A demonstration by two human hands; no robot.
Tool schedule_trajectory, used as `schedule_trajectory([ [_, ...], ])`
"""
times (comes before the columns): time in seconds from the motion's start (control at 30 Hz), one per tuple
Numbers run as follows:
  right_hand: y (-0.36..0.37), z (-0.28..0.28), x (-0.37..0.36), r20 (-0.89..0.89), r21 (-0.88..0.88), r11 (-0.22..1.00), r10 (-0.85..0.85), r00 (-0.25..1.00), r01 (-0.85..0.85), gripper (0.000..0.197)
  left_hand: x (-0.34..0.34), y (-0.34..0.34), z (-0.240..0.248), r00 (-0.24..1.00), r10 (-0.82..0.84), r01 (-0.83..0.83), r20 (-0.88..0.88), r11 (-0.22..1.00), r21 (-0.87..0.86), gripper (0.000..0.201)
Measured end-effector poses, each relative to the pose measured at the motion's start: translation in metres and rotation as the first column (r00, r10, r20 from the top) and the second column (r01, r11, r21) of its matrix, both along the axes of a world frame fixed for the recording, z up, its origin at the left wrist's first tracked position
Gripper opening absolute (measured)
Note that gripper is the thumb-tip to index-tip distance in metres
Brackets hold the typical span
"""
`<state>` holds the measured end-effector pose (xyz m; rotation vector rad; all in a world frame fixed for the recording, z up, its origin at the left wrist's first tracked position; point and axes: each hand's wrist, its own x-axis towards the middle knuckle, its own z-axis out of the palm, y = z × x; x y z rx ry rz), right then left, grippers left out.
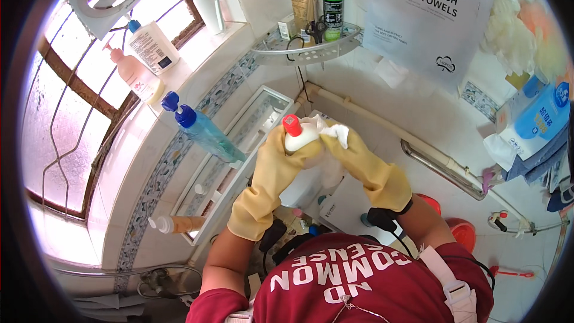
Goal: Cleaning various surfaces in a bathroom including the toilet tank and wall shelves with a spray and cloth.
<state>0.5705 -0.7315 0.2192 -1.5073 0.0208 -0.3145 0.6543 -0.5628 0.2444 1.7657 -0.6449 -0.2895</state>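
Note:
Both my hands wear yellow rubber gloves and are raised in front of my chest. My left hand (274, 158) is wrapped round a white bottle (302, 139) whose red cap (292, 125) points up toward me. A crumpled white cloth or tissue (338, 134) is pinched in my right hand (357, 157), close against the bottle's side. The gloves hide the lower part of the bottle. Just left of my hands, a clear blue pump bottle (209, 136) stands at a white wall rack (239, 170).
Pump bottles (134, 75) line the window ledge at left. A corner shelf (311, 46) carries a green-and-black can, a tube and scissors. A metal grab bar (442, 170) crosses the right wall near a blue tissue pack (538, 116). Red basins (460, 233) sit low at right.

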Motion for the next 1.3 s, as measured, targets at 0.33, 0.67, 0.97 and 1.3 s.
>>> schedule_trajectory([
  [0.33,-0.016,0.058,0.051,0.08,-0.179,0.981,0.095,0.992,-0.079,0.033,0.024,0.044,-0.039,0.953,0.248,-0.269,0.172,0.957,0.11,0.049],
  [0.67,-0.026,0.102,0.255,0.409,-0.673,0.62,-0.143,0.901,0.404,0.036,0.054,0.058,-0.066,0.856,0.006,-0.147,0.518,0.962,0.232,0.036],
  [0.97,-0.001,0.125,0.258,-0.283,-0.958,0.015,-0.205,0.937,-0.286,0.045,0.06,0.065,-0.072,0.865,-0.013,-0.132,0.502,0.958,0.253,0.039],
  [1.3,-0.05,0.119,0.284,-0.23,-0.926,0.35,-0.231,0.946,-0.14,0.046,0.065,0.062,-0.075,0.888,-0.059,-0.043,0.457,0.977,0.209,0.029],
])
